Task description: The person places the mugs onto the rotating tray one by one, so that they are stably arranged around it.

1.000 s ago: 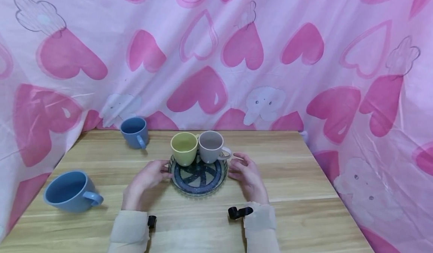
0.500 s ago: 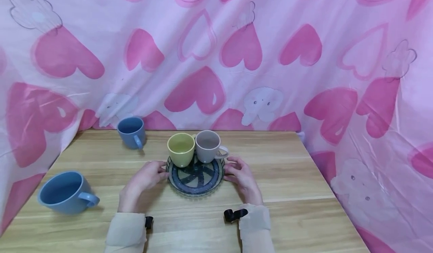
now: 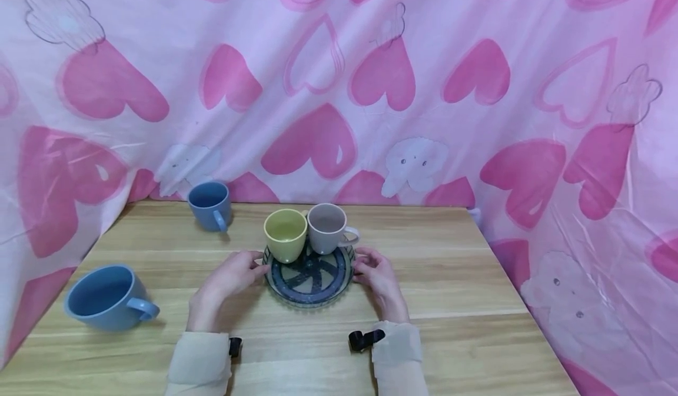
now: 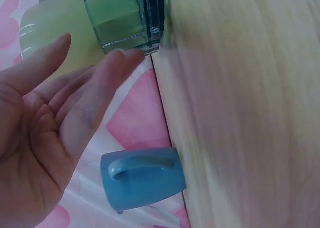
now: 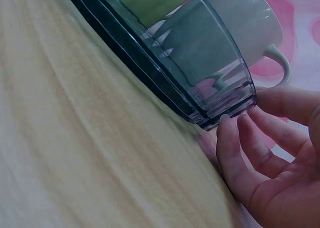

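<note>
A round, clear-walled glass dish with a dark blue swirl pattern sits on the wooden table. Inside stand a yellow-green mug and a pale grey mug, side by side toward the back. My left hand is at the dish's left side, its fingers extended, fingertips right at the glass wall and thumb apart from it in the left wrist view. At the opposite side, my right hand has loosely bent fingers with their tips at the outer wall, near rim and base.
Two blue mugs stand left of the dish: a small one by the table's back edge and a wide one nearer the front. A pink heart-patterned cloth hangs behind the table and along its sides.
My right hand has moved left, closing the small gap to the dish. My left hand stays at the left side. Dish and mugs keep their places on the table.
</note>
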The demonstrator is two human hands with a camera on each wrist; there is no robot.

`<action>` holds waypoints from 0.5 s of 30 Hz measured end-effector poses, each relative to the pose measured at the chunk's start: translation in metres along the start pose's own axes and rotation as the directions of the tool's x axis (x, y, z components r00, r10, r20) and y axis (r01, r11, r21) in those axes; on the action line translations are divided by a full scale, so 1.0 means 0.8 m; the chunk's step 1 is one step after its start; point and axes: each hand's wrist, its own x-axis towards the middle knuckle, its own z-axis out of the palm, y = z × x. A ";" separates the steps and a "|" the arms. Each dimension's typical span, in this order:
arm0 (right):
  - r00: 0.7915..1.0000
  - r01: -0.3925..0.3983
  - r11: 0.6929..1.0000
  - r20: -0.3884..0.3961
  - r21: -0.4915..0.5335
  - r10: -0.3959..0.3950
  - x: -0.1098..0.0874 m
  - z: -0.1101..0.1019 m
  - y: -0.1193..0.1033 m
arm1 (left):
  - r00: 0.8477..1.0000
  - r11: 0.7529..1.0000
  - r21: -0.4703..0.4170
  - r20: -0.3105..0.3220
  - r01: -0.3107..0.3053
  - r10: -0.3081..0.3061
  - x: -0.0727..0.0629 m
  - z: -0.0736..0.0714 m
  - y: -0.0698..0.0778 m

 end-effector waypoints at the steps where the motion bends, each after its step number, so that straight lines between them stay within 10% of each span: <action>1: 1.000 0.002 1.000 -0.003 -0.006 -0.002 0.000 0.000 0.000 | 1.000 1.000 -0.006 0.004 0.007 -0.006 -0.001 -0.001 0.001; 15: 1.000 0.020 1.000 -0.012 -0.018 -0.020 -0.005 0.000 0.002 | 0.996 0.996 0.086 -0.091 -0.016 0.024 -0.040 -0.031 0.013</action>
